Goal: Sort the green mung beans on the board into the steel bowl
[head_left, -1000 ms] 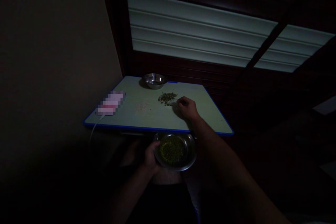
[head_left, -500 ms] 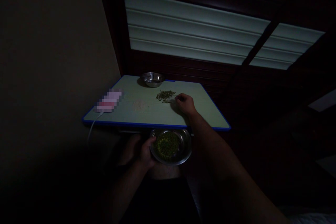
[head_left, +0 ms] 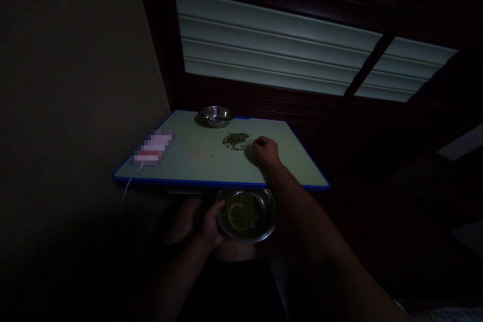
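My left hand (head_left: 213,222) is closed on the left rim of a metal bowl (head_left: 268,226), held just below the table's front edge. Small green grains (head_left: 241,211), like mung beans, fill much of it. Over the table my right hand (head_left: 266,151) is closed, pinching a small pale, see-through piece (head_left: 247,145) whose kind I cannot make out in the dim light. This piece points left at a loose heap of brownish-green grains (head_left: 234,140) on the tabletop. A faint pale patch of tiny bits (head_left: 198,154) lies left of the heap.
The light green table (head_left: 226,171) has a blue edge. At its back stands a second metal bowl (head_left: 216,116). A blurred-out pink phone-like object (head_left: 153,148) lies at the left with a white cable (head_left: 128,186). Behind are a wall and dark slatted panels.
The camera view has shifted slightly. My right hand and the pale piece have drawn a little to the right, away from the heap. My left hand keeps its hold on the bowl.
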Demonstrator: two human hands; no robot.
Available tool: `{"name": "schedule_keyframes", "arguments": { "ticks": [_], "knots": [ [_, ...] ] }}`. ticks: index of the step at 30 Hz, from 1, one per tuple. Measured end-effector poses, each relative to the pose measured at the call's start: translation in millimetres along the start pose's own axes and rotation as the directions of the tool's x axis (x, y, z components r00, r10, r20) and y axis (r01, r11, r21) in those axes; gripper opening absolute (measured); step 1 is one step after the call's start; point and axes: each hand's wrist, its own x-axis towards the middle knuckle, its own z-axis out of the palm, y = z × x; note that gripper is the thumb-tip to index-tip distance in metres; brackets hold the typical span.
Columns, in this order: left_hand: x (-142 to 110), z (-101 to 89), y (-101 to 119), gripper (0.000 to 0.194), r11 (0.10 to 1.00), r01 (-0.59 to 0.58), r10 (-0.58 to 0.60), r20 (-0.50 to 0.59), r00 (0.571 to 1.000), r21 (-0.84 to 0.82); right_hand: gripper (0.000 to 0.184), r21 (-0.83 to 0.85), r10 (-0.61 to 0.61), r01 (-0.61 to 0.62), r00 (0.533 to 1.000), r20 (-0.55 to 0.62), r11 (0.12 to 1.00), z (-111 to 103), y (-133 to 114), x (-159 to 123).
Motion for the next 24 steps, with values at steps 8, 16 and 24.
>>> {"name": "schedule_keyframes", "arguments": {
  "ticks": [8,16,24],
  "knots": [
    [5.1,-4.9,-2.8,0.023,1.000,-0.028,0.029,0.054,0.998,-0.012,0.018,0.074,-0.016,0.015,1.000,0.013,0.997,0.2,-0.5,-1.0],
    [5.7,-3.5,-4.5,0.023,0.998,-0.035,0.038,0.048,0.998,-0.050,0.019,0.080,0.009,-0.008,1.000,-0.012,0.997,-0.4,-1.4,-1.6],
    [6.6,2.9,-5.0,0.025,0.998,-0.038,0.040,0.034,0.999,-0.058,0.018,0.033,0.018,-0.017,1.000,-0.023,0.999,-0.7,0.5,-0.7]
  ]
}}
